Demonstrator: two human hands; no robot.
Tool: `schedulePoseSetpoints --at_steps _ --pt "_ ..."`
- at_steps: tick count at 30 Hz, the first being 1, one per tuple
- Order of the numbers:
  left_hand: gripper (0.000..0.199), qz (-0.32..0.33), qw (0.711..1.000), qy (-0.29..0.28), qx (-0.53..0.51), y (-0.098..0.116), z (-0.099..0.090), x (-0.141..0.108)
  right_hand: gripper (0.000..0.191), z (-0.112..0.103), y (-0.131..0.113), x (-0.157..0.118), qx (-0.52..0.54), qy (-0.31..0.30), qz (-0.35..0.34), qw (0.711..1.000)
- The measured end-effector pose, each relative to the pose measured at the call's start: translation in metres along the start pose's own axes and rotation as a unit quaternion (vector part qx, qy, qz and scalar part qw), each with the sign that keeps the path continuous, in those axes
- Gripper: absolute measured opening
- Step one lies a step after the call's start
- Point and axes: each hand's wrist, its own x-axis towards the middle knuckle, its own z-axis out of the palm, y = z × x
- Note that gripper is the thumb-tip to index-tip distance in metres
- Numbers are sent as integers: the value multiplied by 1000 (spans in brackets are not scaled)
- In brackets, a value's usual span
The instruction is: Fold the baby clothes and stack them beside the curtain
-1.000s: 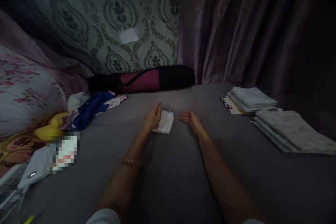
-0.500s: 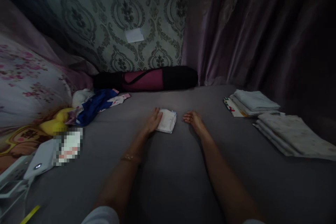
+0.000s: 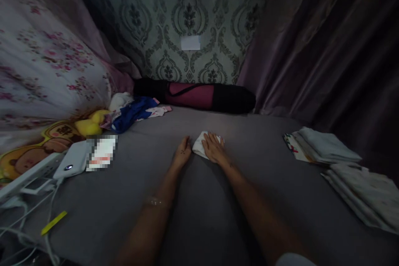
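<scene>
A small white folded cloth (image 3: pixel 199 144) lies on the grey bed sheet (image 3: pixel 199 208), in the middle of the view. My right hand (image 3: pixel 214 148) rests flat across its right part, fingers spread, hiding some of it. Just left of the cloth, my left hand (image 3: pixel 182 152) stands on its edge with the fingers pointing forward and the thumb side up. It looks empty, and a narrow gap shows between it and the cloth.
Stacked folded cloths (image 3: pixel 330 145) and a second folded pile (image 3: pixel 368 193) sit at the right. Rumpled blue clothing (image 3: pixel 132 114), a white power bank (image 3: pixel 73 160), a power strip (image 3: pixel 29 176) and cables are at left. A black-and-maroon bag (image 3: pixel 191 95) lies along the wall.
My right hand has moved left onto the cloth and pressed flat. My left hand has come off the cloth to its left side. The view has turned a little left.
</scene>
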Motion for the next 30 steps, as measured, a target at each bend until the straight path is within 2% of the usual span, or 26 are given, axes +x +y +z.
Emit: schedulePoseSetpoints --at_steps 3,6,8,11,14,19,22,25,27,30 --pt "43 3 1000 7 -4 1 -1 1 56 5 4 0 -32 -31 6 999" --pt "41 -5 1000 22 -4 5 -3 3 58 -1 2 3 -33 -60 10 998" --pt "39 -13 999 37 2 7 -4 4 58 -6 -6 5 -40 -37 6 998" --pt "37 -16 998 54 11 8 -4 5 55 -4 -20 5 -53 18 -54 997" --pt "35 -19 998 62 2 6 -4 7 53 5 -27 2 -42 -6 -91 995" --pt "37 -7 1000 20 -4 2 -3 12 52 14 -25 2 -17 -16 -88 996" --pt "38 20 997 -13 73 3 -4 13 52 10 -26 5 13 -31 -82 996" --pt "39 47 977 -43 203 9 -5 10 52 -1 -23 4 83 -42 -59 994" --pt "45 41 958 -57 279 14 -3 7 52 -11 -17 0 104 14 -18 994" --pt "57 16 939 -84 334 23 1 1 52 -22 -1 -16 62 113 103 986"
